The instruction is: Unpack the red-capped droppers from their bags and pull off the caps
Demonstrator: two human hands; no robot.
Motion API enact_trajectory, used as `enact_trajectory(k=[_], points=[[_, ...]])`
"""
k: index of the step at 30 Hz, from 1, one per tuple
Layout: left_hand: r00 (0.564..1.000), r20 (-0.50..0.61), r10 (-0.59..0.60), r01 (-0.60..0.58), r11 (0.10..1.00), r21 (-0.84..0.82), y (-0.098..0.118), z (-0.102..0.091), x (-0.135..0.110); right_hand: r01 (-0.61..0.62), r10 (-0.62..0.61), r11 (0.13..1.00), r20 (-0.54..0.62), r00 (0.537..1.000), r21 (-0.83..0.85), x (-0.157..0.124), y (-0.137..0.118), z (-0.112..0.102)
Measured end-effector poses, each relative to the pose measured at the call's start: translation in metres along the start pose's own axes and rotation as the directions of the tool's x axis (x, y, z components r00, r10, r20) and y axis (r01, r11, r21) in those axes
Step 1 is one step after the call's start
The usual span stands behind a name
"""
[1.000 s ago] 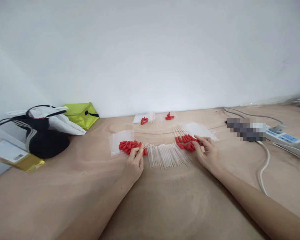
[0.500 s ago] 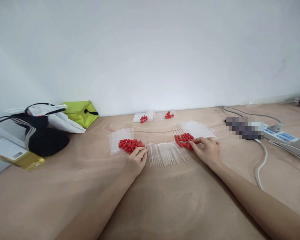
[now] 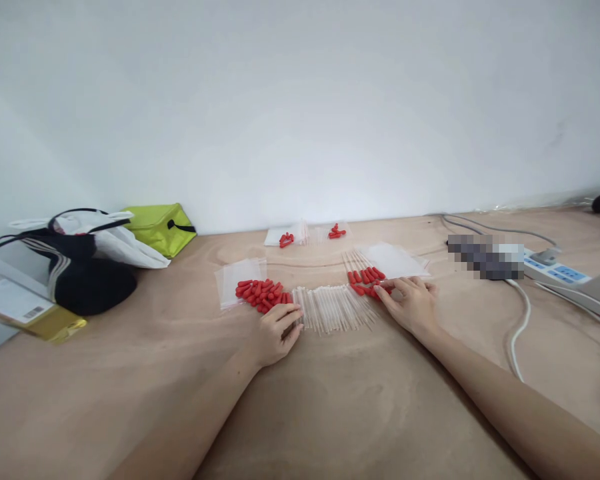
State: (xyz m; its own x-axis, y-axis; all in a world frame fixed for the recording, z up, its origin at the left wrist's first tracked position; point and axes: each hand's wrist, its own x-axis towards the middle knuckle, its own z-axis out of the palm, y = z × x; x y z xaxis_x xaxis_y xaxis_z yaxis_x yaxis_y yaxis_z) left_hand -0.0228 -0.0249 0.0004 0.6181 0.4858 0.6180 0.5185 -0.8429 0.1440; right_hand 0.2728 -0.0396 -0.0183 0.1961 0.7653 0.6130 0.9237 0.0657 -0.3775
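A row of thin clear plastic tubes [image 3: 335, 308] lies on the wooden table [image 3: 330, 400] in front of me. Red caps [image 3: 263, 293] are heaped to its left, partly on a small clear bag [image 3: 235, 275]. More red caps [image 3: 366, 278] lie to its right. My left hand [image 3: 276, 335] rests at the left end of the row, its fingers pinched together on a clear tube. My right hand [image 3: 411, 304] lies at the right-hand heap, fingertips closed on a red cap.
Further back lie two small bags with red caps [image 3: 310, 235] and a flat stack of clear bags [image 3: 397, 260]. A black and white bag [image 3: 75, 267], a green pouch [image 3: 163, 228] and a gold box [image 3: 45, 325] sit at the left. A power strip [image 3: 555, 270] with white cables [image 3: 517, 327] is at the right.
My left hand has come down from the left red heap to the left end of the tube row. My right hand has shifted slightly left and lower at the right heap.
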Motion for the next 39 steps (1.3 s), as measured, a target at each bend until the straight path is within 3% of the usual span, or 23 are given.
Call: enact_trajectory(k=[8, 14, 19, 24, 29, 39], points=[[0.994, 0.109, -0.018, 0.025, 0.997, -0.067, -0.002, -0.005, -0.001, 0.030, -0.031, 0.998, -0.007, 1.000, -0.061, 0.006, -0.013, -0.001], [0.993, 0.117, -0.017, 0.025, 0.997, -0.072, -0.006, -0.005, -0.004, 0.010, 0.020, 0.988, 0.198, 0.980, -0.154, 0.029, -0.037, 0.009], [0.991, 0.131, -0.011, 0.020, 0.998, -0.066, -0.010, -0.008, -0.007, -0.076, 0.141, 0.976, 0.324, 0.936, -0.206, 0.050, -0.053, 0.023], [0.994, 0.105, 0.005, 0.003, 0.997, -0.073, -0.009, -0.013, -0.005, -0.085, 0.215, 0.949, 0.427, 0.878, -0.303, 0.063, -0.059, 0.031], [0.997, 0.081, 0.012, -0.008, 0.998, -0.055, -0.008, -0.013, -0.003, -0.047, 0.227, 0.921, 0.434, 0.872, -0.387, 0.067, -0.066, 0.032], [0.999, 0.046, 0.025, -0.023, 0.999, -0.032, -0.008, -0.013, -0.004, -0.007, 0.193, 0.920, 0.438, 0.878, -0.392, 0.071, -0.082, 0.032]])
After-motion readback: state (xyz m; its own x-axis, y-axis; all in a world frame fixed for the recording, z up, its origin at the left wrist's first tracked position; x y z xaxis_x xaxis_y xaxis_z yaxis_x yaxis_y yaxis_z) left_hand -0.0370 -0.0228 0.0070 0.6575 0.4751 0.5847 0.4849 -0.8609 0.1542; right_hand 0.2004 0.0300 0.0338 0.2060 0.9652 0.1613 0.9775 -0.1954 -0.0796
